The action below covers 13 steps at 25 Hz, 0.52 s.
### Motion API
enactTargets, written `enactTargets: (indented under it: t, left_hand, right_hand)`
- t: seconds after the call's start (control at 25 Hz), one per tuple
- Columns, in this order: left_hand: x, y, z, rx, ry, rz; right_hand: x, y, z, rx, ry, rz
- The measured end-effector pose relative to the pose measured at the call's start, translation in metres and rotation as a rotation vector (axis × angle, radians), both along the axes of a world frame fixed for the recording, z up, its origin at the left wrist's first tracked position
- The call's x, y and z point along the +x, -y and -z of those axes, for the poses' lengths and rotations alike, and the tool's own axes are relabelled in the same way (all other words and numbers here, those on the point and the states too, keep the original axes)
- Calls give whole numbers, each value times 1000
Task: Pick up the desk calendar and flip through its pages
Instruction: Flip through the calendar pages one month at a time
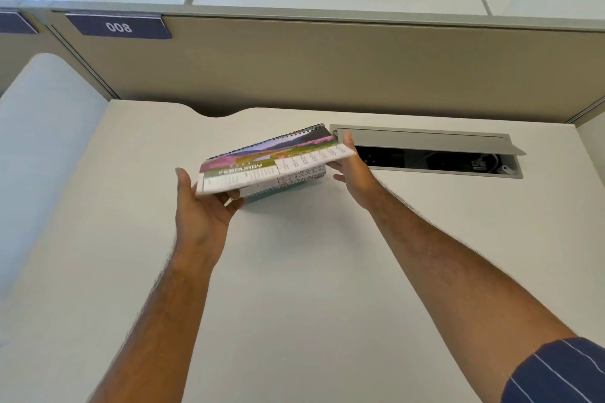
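The desk calendar (271, 159) is held up off the white surface (294, 271), between the 2 hands, with its long axis running from lower left to upper right and its spiral binding (278, 140) along the far edge, away from the person. The left hand (204, 206) cups the near left corner from below, thumb raised beside the edge and fingers (234, 199) curled under the stack, so it is grasping the calendar. The right hand (352, 173) is at the far right end, fingers under the pages and thumb (348, 141) up against the short edge, also gripping it. The top page, reading FEBRUARY, stands lifted a little apart from the pages beneath along its near edge, which is blurred. Any page turn must swing about the binding on the far side, so the free near edge, facing the person, is the part to catch; I judge the right hand the likelier to lift the sheet while the left steadies the base. Just beyond the right hand lies an open cable hatch (425, 154) in the surface, close enough to snag a swinging page
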State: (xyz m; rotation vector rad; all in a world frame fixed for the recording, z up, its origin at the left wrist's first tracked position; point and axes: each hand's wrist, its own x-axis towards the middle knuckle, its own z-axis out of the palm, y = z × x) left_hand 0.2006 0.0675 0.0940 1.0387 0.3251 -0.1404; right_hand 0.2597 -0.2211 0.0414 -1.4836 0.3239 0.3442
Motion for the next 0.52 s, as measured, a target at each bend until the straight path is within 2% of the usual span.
enactTargets:
  t: [0.12,0.52]
  left_hand:
    - [11,-5,-1,14,-7,-38]
    - [24,-17,4,257,-12,-68]
  right_hand:
    - [0,1,1,-28,3,-21]
    - [2,1,4,-63,-15,-40]
